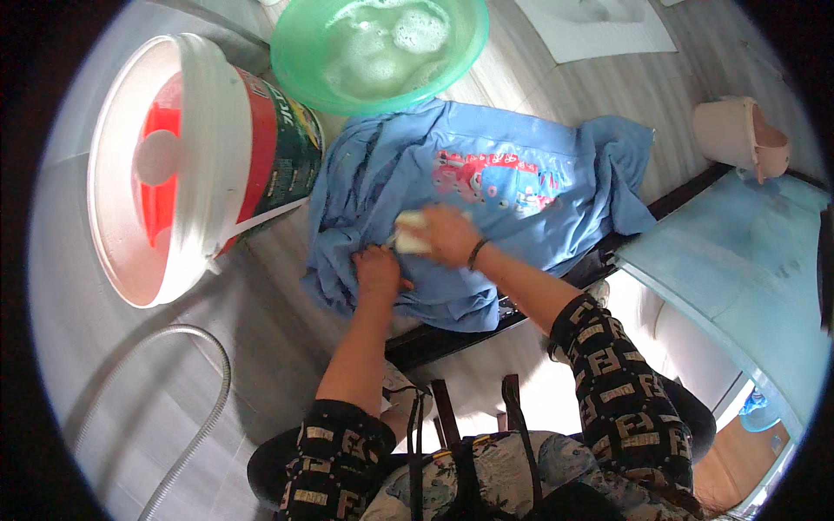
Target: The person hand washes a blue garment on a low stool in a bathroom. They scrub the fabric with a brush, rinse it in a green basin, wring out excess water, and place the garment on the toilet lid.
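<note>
A wet blue sweatshirt [556, 234] with a colourful cartoon print lies spread over the floor in front of me. My left hand [379, 271] is closed on a bunched fold near its left side. Just to the right, my right hand [450, 236] grips a pale yellow block, apparently a bar of soap [412, 233], against the fabric. The fingers cover part of the block.
A green basin [382, 100] of sudsy water stands beyond the garment. To the left is a large bucket [200, 174] with something red inside; a metal shower hose [224, 382] curves below it. At right are a pink container [725, 132] and a glass-topped surface [721, 252]. A dark floor strip [434, 343] runs along the near edge.
</note>
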The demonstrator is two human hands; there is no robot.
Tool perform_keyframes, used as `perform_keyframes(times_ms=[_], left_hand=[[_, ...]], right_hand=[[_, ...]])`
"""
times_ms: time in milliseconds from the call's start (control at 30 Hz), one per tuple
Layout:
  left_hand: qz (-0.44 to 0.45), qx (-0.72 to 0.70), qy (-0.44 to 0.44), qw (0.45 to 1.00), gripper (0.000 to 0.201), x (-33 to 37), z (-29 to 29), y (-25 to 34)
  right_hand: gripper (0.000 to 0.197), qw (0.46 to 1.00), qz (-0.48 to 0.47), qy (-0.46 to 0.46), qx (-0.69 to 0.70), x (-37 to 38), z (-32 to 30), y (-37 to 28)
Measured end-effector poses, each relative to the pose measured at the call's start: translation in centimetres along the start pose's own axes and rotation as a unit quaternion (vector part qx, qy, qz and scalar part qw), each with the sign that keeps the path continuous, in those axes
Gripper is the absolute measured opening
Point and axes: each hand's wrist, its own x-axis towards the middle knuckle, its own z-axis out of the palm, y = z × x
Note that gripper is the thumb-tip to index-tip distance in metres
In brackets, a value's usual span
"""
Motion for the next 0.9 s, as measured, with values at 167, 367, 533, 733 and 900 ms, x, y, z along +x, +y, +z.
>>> perform_keyframes(times_ms=[167, 367, 533, 733, 900], left_hand=[[-0.001, -0.065, 0.03, 0.997, 0.071, -0.7, 0.0, -0.8], [-0.012, -0.056, 0.022, 0.998, 0.071, -0.2, -0.5, -0.1], [-0.021, -0.045, 0.023, 0.998, 0.072, -0.7, 0.2, 0.0], [-0.008, -0.045, 0.008, 0.999, 0.072, -0.4, -0.6, 0.3], [-0.02, -0.021, -0.003, 1.0, 0.071, 0.1, -0.4, 0.5]], right_hand=[[0.064, 0.887, 0.249, 0.172, -0.35, -4.9, -8.6, 16.4], [0.05, 0.85, 0.406, 0.252, -0.219, 1.2, -5.9, 12.6], [0.032, 0.953, 0.17, 0.083, -0.237, 5.0, -1.8, 5.3], [0.054, 0.815, 0.506, 0.17, -0.223, 3.9, -12.2, 19.2], [0.062, 0.899, 0.314, 0.091, -0.293, 6.7, -5.7, 9.0]])
